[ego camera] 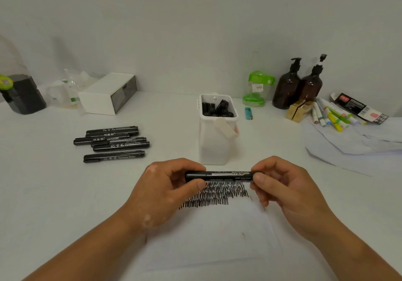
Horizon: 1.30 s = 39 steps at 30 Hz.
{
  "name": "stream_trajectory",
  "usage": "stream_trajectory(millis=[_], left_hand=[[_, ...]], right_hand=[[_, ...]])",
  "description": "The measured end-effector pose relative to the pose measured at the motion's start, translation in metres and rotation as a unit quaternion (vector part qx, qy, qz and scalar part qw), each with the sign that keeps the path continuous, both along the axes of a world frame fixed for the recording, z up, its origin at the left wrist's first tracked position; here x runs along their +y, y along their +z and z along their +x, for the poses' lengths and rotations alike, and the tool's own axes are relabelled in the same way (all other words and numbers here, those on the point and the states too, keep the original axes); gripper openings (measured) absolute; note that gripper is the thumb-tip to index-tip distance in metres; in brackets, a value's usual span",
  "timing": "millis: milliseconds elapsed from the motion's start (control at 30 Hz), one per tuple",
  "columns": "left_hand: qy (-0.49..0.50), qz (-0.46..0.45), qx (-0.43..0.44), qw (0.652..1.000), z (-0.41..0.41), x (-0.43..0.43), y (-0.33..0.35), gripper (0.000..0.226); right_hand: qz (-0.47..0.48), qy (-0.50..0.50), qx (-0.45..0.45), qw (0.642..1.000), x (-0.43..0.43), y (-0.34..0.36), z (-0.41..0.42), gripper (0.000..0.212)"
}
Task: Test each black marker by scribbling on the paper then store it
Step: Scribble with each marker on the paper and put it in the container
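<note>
hidden: both ends of the held marker (219, 176) sit under fingers, so cap end vs tail end can't be told; its print is too small to read
cut off: forearms run out of the bottom edge; a dark object with a green part at the far left is clipped by the frame edge
left hand (165, 191): thumb and curled fingers pinch the marker's left end
right hand (282, 191): thumb and curled fingers pinch the marker's right end
marker position: lower centre of the frame, held over the top edge of the scribbles (217, 193) on the paper (208, 237), just in front of the white container (215, 148)
marker axis: long axis runs left-right across the frame, roughly level
scribbles: several stacked rows of black zigzag, partly covered by the hands and marker
loose markers (113, 143): about six (overlapping pile, count not firm), left of centre on the table (54, 193), all lying left-right
stored markers (217, 110): black ends up inside the container, packed too tight to count
hands count: two
container count: one, centre frame, handle hanging down its front
pump bottles (287, 89): two brown, upper right, touching each other
coloured pens (332, 115): a bundle at the right, count unclear
</note>
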<state>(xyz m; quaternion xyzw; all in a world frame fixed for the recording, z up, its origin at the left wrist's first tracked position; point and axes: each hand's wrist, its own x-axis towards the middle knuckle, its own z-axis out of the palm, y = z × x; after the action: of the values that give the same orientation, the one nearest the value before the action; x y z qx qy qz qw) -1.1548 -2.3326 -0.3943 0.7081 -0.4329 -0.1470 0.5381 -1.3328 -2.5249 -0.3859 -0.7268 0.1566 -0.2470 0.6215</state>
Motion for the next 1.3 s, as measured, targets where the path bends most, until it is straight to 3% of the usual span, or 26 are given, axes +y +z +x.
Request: stream_trajectory(millis=[167,267,333,533,767,1067,1300], left_hand=[[-0.013,-0.086,0.084,0.993,-0.002,0.004,0.012,0.025],[-0.054,-0.113,0.096,0.987,-0.005,0.006,0.015,0.027],[-0.064,-0.117,0.082,0.988,-0.008,0.007,0.017,0.024],[-0.056,-0.086,0.008,0.995,-0.009,0.008,0.019,0.019],[-0.056,-0.066,0.032,0.996,-0.001,0.009,0.018,0.020],[-0.005,-0.013,0.033,0.999,0.011,0.008,0.006,0.017],[0.018,0.011,0.027,0.999,0.017,0.007,0.002,0.012]], right_hand=[[-0.192,-0.008,0.082,0.978,0.012,0.005,0.001,0.009],[-0.258,-0.023,0.076,0.963,0.026,0.016,0.007,0.010],[-0.271,-0.022,0.050,0.961,0.037,0.030,0.014,0.007],[-0.296,-0.020,0.009,0.955,0.058,0.067,0.035,0.028],[-0.387,-0.031,0.046,0.920,0.060,0.097,0.046,0.011],[-0.412,-0.183,-0.016,0.893,0.001,0.195,0.065,0.012],[-0.420,-0.227,0.014,0.878,-0.023,0.212,0.101,0.008]])
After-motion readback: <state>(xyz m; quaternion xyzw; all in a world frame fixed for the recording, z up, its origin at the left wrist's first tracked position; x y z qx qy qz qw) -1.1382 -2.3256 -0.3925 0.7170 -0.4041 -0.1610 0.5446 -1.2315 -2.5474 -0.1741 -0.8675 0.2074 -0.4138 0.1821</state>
